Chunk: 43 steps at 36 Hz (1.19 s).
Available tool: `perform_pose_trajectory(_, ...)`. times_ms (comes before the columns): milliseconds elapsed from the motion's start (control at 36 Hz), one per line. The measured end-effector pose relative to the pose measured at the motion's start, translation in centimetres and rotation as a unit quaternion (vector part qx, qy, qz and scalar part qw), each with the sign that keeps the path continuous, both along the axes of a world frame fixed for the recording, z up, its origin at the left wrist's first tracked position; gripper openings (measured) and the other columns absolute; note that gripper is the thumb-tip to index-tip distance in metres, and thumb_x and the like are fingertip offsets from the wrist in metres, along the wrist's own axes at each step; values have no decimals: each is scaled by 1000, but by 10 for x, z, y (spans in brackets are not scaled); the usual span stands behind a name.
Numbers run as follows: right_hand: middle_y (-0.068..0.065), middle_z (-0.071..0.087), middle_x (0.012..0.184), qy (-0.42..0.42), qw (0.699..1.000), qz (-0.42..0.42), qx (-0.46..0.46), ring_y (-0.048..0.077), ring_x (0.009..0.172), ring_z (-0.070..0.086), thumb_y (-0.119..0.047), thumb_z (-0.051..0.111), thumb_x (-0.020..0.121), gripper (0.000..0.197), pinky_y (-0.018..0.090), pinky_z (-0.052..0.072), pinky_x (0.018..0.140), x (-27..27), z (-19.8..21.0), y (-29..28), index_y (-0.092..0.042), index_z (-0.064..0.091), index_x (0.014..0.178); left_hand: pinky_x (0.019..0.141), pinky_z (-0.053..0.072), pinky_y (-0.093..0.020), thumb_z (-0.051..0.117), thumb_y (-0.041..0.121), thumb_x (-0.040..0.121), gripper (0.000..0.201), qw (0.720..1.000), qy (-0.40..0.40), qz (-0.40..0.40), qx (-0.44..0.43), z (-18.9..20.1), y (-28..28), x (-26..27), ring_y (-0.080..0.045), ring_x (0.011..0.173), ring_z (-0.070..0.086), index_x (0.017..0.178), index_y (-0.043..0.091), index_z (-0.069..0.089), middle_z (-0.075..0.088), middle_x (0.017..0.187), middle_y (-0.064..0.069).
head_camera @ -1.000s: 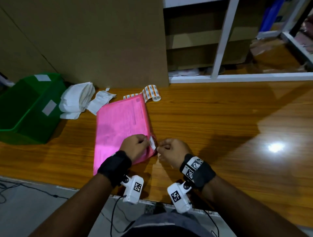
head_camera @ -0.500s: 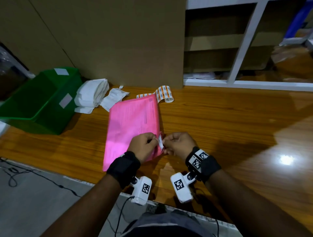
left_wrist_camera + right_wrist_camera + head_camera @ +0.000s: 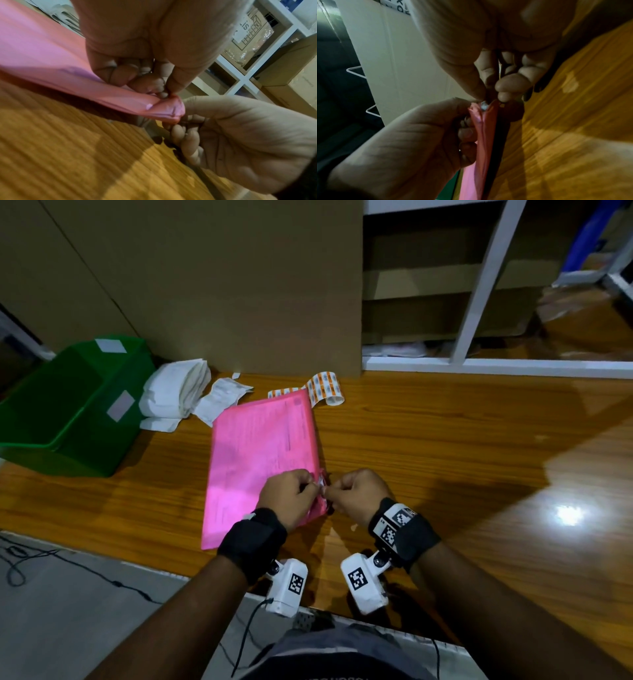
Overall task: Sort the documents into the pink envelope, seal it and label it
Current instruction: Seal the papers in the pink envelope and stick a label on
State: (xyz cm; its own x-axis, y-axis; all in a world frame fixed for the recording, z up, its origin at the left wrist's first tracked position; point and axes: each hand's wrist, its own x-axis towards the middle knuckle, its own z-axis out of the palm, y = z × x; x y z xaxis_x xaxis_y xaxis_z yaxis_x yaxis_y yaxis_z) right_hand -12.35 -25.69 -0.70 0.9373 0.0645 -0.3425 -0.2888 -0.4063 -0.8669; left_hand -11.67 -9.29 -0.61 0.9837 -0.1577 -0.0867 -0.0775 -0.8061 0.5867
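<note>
Near the desk's (image 3: 445,446) front edge lies the envelope (image 3: 260,453); left hand (image 3: 291,501) pinches its flap corner, right hand (image 3: 359,496) pinches the liner strip (image 3: 321,497). Sealing is underway; next, peel steadily along the flap.

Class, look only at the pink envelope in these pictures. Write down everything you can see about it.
The pink envelope is a large, flat, glossy rectangle, plastic by its look, with faint printed text on its face. It lies on the wooden table, its long side running away from the person. Its near right corner is lifted and crumpled where the left hand and right hand both pinch it; a small whitish strip shows between their fingertips. Its far corner overlaps a strip of orange-and-white labels.
</note>
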Motion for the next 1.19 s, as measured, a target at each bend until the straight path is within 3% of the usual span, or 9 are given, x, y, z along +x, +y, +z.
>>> perform_pose_trajectory(167,-1,58,48,37,999,20,21,21,48,53,-38,68,66,24,33,44,51,12,-2,3,-15,67,58,64,42,-30,46,36,80,18,1000,2,4,-23,2,0,-1,-22,75,62,70,27,59,64,71,3)
perform_pose_trajectory(333,-3,65,57,29,998,36,42,19,59,56,-47,68,48,24,35,45,60,23,-10,7,-27,73,60,71,50,-34,46,37,81,24,1000,-18,7,-16,10,0,0,-23,80,64,76,23,65,71,79,0)
perform_pose_trajectory(528,-3,61,60,-17,992,105,-63,15,66,59,-17,64,84,21,33,53,70,26,-7,9,-15,70,64,70,49,-33,45,39,82,29,1000,-4,-11,3,10,-1,1,-25,82,65,79,23,69,72,81,-1)
perform_pose_trajectory(639,-8,71,70,-39,986,148,-70,10,70,63,-22,67,86,25,32,56,73,24,-12,1,-33,75,66,64,43,-32,42,43,85,28,1000,3,-2,15,-1,3,0,-29,82,65,73,27,62,65,74,0)
perform_pose_trajectory(722,-6,74,98,-71,973,183,-119,9,87,63,-19,69,89,12,19,46,79,19,-10,2,-21,80,93,71,53,-36,42,43,87,34,999,-10,5,30,-8,8,0,-31,89,68,94,21,67,74,91,-8)
perform_pose_trajectory(833,-17,73,87,-103,970,135,-172,6,83,66,-32,77,78,3,25,54,81,21,-18,5,-33,78,81,69,52,-32,62,27,91,9,999,-21,16,43,-10,12,1,-29,87,68,100,27,62,73,92,-5)
perform_pose_trajectory(944,-12,71,83,-111,975,94,-170,9,78,66,-27,83,72,11,30,57,76,29,-15,5,-27,72,71,67,46,-26,67,27,90,16,999,-21,17,40,-14,15,4,-26,82,66,106,29,63,70,85,1)
perform_pose_trajectory(1083,0,64,110,-117,971,99,-183,19,98,61,-19,82,75,38,33,53,83,43,-11,9,-18,61,106,61,37,-22,67,28,92,20,999,-19,7,30,-16,19,7,-18,66,57,112,30,64,62,63,6)
perform_pose_trajectory(1194,0,69,98,-89,967,140,-192,18,89,63,-12,74,81,30,26,51,77,48,-4,14,-17,65,110,60,40,-23,61,21,95,30,999,-9,-12,32,-14,21,11,-15,64,57,122,33,64,65,65,3)
